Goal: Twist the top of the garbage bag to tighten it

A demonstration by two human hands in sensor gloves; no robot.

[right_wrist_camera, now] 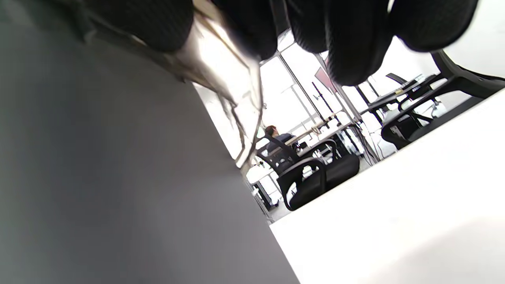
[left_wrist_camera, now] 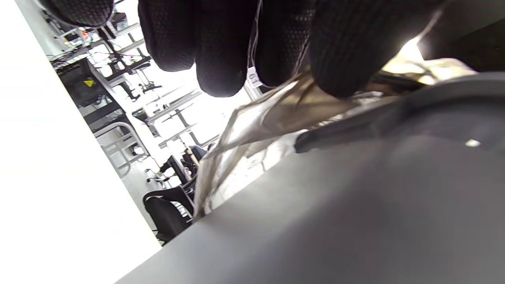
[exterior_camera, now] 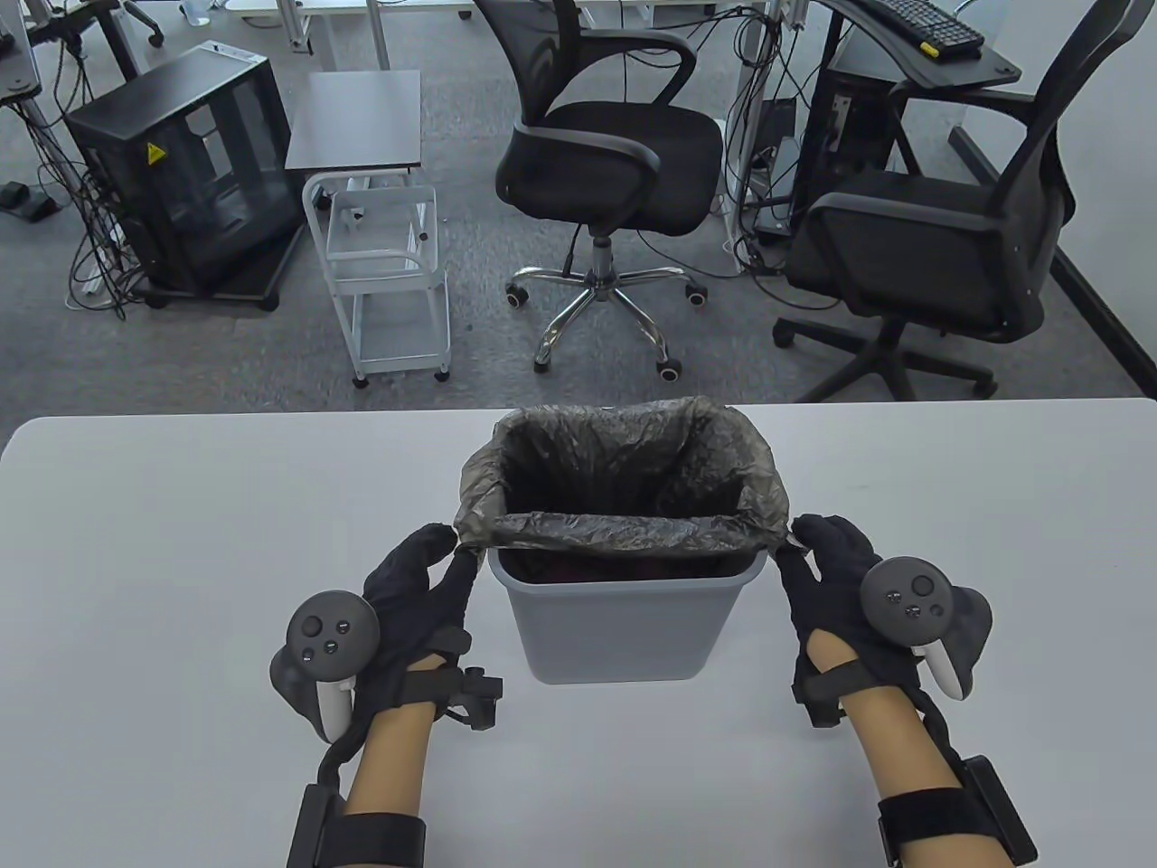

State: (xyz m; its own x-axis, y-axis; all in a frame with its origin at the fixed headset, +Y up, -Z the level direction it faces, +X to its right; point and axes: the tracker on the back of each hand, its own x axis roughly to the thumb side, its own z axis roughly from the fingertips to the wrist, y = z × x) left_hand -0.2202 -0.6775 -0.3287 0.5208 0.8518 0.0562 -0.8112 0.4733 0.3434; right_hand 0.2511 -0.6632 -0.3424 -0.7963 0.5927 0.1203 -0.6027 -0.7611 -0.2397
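So right now your left hand (exterior_camera: 411,588) sits at lower left of center in the table view, fingers closed in a pinch on the near-left corner of the bag (exterior_camera: 624,470). The left wrist view backs that up: your fingertips (left_wrist_camera: 339,51) clamp a stretched flap of film right above the bin's rim, the other fingers curled just beside it holding nothing.

The bin (exterior_camera: 624,615) stands in the middle of the counter (exterior_camera: 181,542), a bit toward the near edge. The bag lines it, and its top is folded out over the rim on the far side and both side edges. Along the near edge the film looks pulled taut between your two hands and lifted just off the rim. There's something dark reddish down inside, can't tell what.

Your right hand (exterior_camera: 827,570) is at lower right of center, mirroring the left, pinching the near-right corner of the bag. In the right wrist view a strip of film runs up between the gloved fingers, so I'd call that a real hold, not just a touch.

Progress-wise, I'd say you're at the very start. The bag mouth is wide open, no gather, no twist. What's left: peel the rest of the top off the rim, bunch it together at the center, then do the twisting.
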